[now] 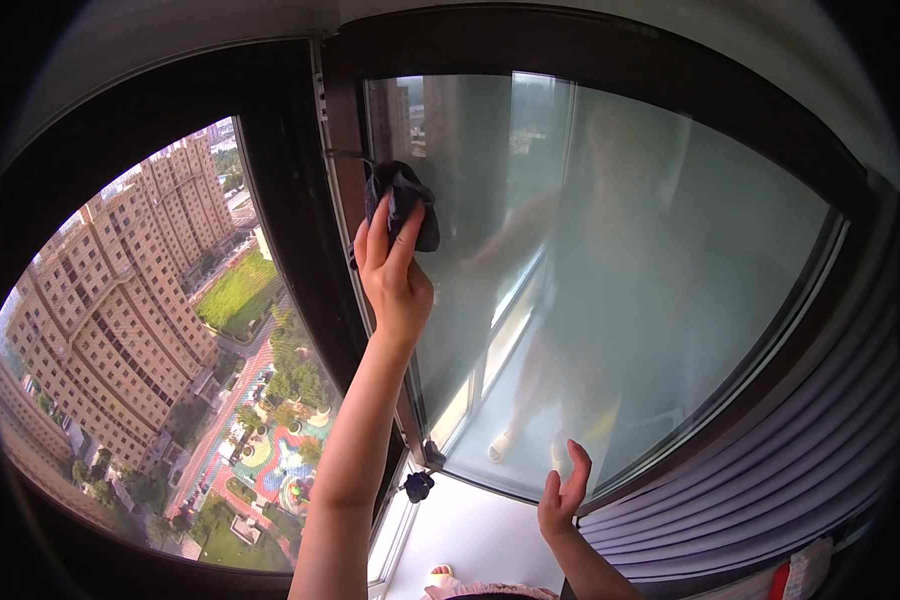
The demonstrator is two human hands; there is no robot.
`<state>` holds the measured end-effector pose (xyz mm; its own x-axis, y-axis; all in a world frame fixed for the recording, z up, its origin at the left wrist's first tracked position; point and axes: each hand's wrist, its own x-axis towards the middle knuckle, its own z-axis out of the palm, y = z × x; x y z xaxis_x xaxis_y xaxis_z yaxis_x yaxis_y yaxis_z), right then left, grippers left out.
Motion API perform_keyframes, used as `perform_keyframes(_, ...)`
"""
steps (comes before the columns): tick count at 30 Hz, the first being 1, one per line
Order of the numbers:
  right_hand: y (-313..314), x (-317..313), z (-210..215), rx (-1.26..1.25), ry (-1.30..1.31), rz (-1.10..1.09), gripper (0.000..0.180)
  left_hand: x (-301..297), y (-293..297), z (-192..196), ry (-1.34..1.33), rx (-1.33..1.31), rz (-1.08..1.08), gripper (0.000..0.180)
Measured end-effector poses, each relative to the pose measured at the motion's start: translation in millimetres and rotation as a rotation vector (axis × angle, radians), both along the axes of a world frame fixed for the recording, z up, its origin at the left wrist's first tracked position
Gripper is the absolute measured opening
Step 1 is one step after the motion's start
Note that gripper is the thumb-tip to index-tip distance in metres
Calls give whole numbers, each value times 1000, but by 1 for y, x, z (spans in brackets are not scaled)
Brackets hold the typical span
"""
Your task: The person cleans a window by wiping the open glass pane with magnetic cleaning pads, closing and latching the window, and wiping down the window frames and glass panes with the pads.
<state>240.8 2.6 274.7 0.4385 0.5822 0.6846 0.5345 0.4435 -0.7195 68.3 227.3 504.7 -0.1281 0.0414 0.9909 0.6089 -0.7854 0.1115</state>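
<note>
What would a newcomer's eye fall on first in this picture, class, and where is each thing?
Probably the raised left hand, just left of centre, gripping a crumpled dark fabric cloth at the left side of a large, dark-framed glass pane. Next, tall tan apartment towers fill much of the view outside at far left. The right hand, lower right of centre, shows its fingers open.

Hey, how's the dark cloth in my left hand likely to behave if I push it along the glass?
Probably floppy: the dark cloth is bunched in soft folds under your left hand. It's likely light, being just a small wad. Its loose edges may crumple against the glass.
</note>
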Motion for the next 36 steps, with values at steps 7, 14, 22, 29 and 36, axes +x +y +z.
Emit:
perform_keyframes(7,4,-16,-5,-13,65,27,51,34,-35,-206,255,-83,-29,41)
perform_keyframes(14,5,-27,2,-20,30,30,51,13,-31,-194,232,-170,-144,33)
perform_keyframes(22,23,-36,2,33,-3,62,46,16,-1,83,-49,-53,94,62)
perform_keyframes(29,39,-41,0,32,-18,31,46,13,0,70,-52,13,150,54)
perform_keyframes(36,41,-43,-4,23,-17,53,47,10,0,66,-27,-1,160,56)
